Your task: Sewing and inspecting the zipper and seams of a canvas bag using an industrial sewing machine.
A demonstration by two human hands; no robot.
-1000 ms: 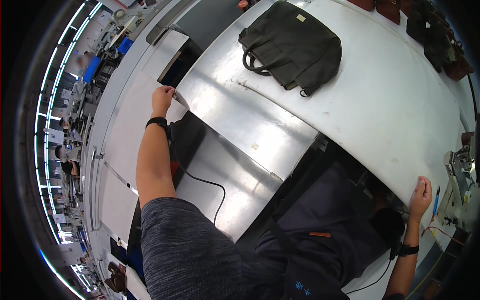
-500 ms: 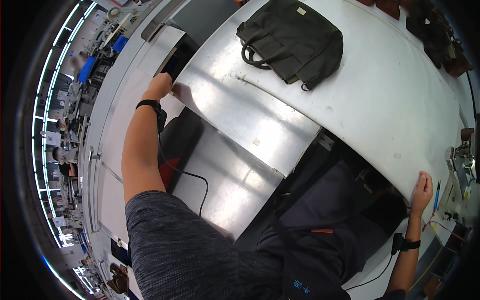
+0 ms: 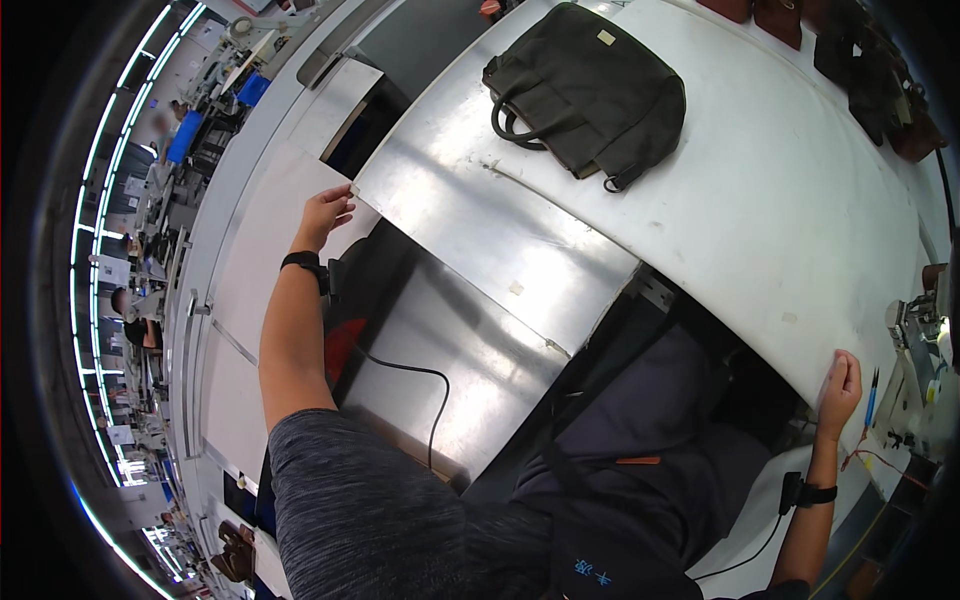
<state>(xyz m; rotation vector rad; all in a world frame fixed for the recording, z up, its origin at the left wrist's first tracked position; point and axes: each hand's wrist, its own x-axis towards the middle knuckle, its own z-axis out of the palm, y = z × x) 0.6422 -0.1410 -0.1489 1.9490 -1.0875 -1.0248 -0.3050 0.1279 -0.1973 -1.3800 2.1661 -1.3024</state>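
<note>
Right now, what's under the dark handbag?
The dark handbag lies on the white worktop, which shows beside it. Whatever is directly beneath the bag is covered and cannot be seen.

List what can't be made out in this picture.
Head view:
Dark bag: underside, hidden by the bag itself.
Left hand: whether it grips the metal sheet; contact too small.
Brown items: tops cut off by the upper edge.
Distant workstations: details, too small and blurred.

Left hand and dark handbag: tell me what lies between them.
In the head view, only bare work surface, largely shiny metal, lies between the left hand and the dark handbag.
</note>
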